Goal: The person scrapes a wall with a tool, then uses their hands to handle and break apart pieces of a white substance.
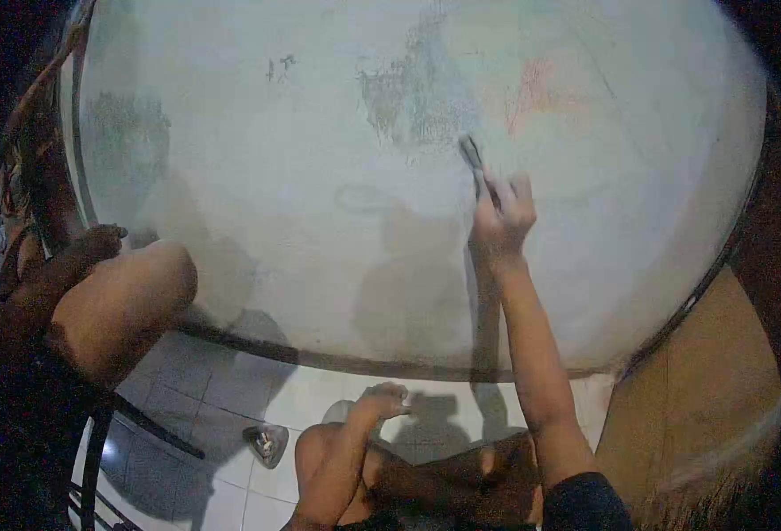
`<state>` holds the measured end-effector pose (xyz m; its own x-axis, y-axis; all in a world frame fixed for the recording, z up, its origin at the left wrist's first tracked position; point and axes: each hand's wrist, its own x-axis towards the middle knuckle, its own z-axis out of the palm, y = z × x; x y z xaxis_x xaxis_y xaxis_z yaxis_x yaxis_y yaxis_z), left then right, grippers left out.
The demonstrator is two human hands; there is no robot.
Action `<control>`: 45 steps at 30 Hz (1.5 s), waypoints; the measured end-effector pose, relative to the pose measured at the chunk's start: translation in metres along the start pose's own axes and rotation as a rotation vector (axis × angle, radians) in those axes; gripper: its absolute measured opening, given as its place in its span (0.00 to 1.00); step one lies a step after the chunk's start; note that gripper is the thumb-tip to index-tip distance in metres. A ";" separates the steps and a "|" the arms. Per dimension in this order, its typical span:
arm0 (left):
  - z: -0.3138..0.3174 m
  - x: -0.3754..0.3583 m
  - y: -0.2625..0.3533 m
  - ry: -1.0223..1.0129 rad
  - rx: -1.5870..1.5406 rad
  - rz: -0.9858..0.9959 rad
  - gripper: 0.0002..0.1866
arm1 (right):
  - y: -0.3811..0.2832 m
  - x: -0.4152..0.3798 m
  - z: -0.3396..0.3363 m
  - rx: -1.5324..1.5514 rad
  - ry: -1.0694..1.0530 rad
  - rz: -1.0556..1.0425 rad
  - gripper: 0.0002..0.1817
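My right hand (499, 217) is raised against a pale plastered wall (320, 221) and grips a dark narrow scraper (472, 155) whose tip presses the wall just below a rough, darker scraped patch (413, 93). My left hand (380, 400) rests low over my bent knee (315, 442), fingers loosely apart and holding nothing.
Another person's bare knee and arm (116, 296) sit at the left on a dark metal chair (98, 442). White floor tiles (231, 407) run along the wall base, with a small dark object (266, 440) lying on them. A brown wooden panel (709, 389) stands at the right.
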<state>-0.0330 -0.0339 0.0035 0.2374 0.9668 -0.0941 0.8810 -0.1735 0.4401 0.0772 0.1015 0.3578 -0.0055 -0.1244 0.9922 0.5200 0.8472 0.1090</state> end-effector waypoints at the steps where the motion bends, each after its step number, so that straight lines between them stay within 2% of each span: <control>1: 0.012 0.003 -0.010 0.131 -0.006 0.091 0.27 | -0.006 0.023 0.007 -0.024 0.000 -0.033 0.06; 2: 0.006 0.003 -0.005 0.123 -0.003 0.091 0.27 | -0.012 0.039 0.010 -0.028 0.000 -0.026 0.06; 4: -0.006 0.007 0.001 -0.107 0.013 -0.032 0.33 | -0.018 0.051 0.017 0.099 0.001 0.055 0.07; 5: -0.006 0.000 -0.004 -0.072 -0.063 0.063 0.33 | -0.014 0.044 0.016 0.098 -0.004 0.063 0.07; 6: -0.002 -0.005 0.000 -0.083 -0.076 0.062 0.33 | -0.006 0.033 0.011 0.028 -0.042 -0.003 0.06; 8: -0.064 -0.029 0.044 -0.137 -0.080 -0.104 0.27 | 0.010 0.015 0.003 -0.035 -0.073 -0.078 0.06; 9: -0.046 -0.027 0.036 -0.004 -0.061 -0.139 0.25 | 0.009 -0.003 -0.007 -0.018 -0.077 -0.006 0.06; 10: -0.030 -0.023 0.027 0.001 -0.069 -0.134 0.25 | 0.009 -0.017 -0.018 -0.001 -0.083 0.064 0.06; 13: -0.018 -0.019 0.013 0.113 -0.022 -0.053 0.26 | 0.004 -0.033 -0.028 -0.054 0.003 0.017 0.05; 15: -0.021 -0.021 0.012 -0.091 -0.064 -0.184 0.27 | 0.006 -0.038 -0.028 -0.141 0.038 -0.055 0.05; 16: -0.025 -0.025 0.021 -0.084 -0.072 -0.177 0.27 | 0.010 -0.033 -0.026 -0.225 0.016 -0.134 0.04; 17: -0.041 -0.029 0.022 -0.101 -0.027 -0.153 0.27 | 0.003 -0.010 -0.010 -0.074 0.009 -0.052 0.11; 18: -0.043 -0.033 0.024 -0.132 0.023 -0.133 0.26 | 0.000 0.010 -0.001 -0.073 0.013 -0.053 0.11; 19: -0.003 -0.012 -0.001 -0.031 -0.041 -0.118 0.28 | -0.007 0.032 0.007 -0.015 0.023 -0.039 0.11; 23: -0.005 -0.011 0.001 -0.031 0.052 -0.004 0.30 | -0.006 0.026 0.008 0.006 -0.004 0.030 0.11; 25: -0.001 -0.005 -0.002 -0.096 0.003 -0.012 0.31 | 0.011 -0.007 -0.006 -0.152 -0.017 -0.150 0.07; 27: 0.005 -0.001 -0.007 -0.119 -0.025 -0.017 0.32 | 0.017 -0.067 -0.042 -0.184 -0.021 -0.118 0.08; 28: 0.010 -0.004 -0.009 -0.081 -0.099 -0.034 0.32 | 0.017 -0.098 -0.060 -0.096 -0.095 0.087 0.08; 29: 0.014 -0.004 -0.017 -0.037 -0.172 -0.056 0.32 | 0.027 -0.132 -0.073 -0.399 -0.286 -0.135 0.07; 31: -0.002 -0.008 -0.004 -0.088 -0.083 -0.063 0.30 | 0.029 -0.182 -0.105 -0.243 -0.285 0.046 0.06; 33: -0.005 -0.004 -0.004 -0.141 0.003 -0.077 0.29 | 0.006 -0.204 -0.139 -0.171 -0.473 0.581 0.06; 34: -0.006 -0.004 -0.001 -0.006 -0.082 0.011 0.28 | 0.004 -0.215 -0.148 -0.171 -0.478 0.590 0.06; 35: -0.005 -0.008 0.002 0.123 -0.169 0.096 0.28 | 0.002 -0.228 -0.156 -0.012 -0.462 0.815 0.05; 36: -0.003 -0.006 0.005 0.004 -0.144 -0.008 0.27 | -0.002 -0.240 -0.165 0.141 -0.444 1.043 0.05; 37: -0.039 -0.008 0.028 -0.126 -0.114 -0.113 0.27 | 0.001 -0.246 -0.170 0.191 -0.465 1.033 0.06; 39: -0.042 -0.007 0.031 -0.009 -0.214 -0.034 0.27 | -0.010 -0.243 -0.176 0.393 -0.466 1.358 0.09; 41: -0.034 0.006 0.028 -0.043 -0.266 0.077 0.26 | -0.002 -0.268 -0.184 0.604 -0.465 1.492 0.10; 42: -0.027 0.002 0.027 0.056 -0.354 0.107 0.23 | -0.004 -0.274 -0.188 0.582 -0.467 1.539 0.10; 43: -0.009 0.007 0.017 0.251 -0.346 0.262 0.19 | -0.010 -0.279 -0.184 0.655 -0.479 1.490 0.13; 45: -0.015 0.008 0.025 0.138 -0.413 0.215 0.18 | -0.018 -0.291 -0.178 0.732 -0.480 1.452 0.16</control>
<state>-0.0154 -0.0276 0.0267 0.3154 0.9378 0.1452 0.5754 -0.3106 0.7566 0.2219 0.0305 0.0564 -0.2250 0.9528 0.2039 -0.1459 0.1739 -0.9739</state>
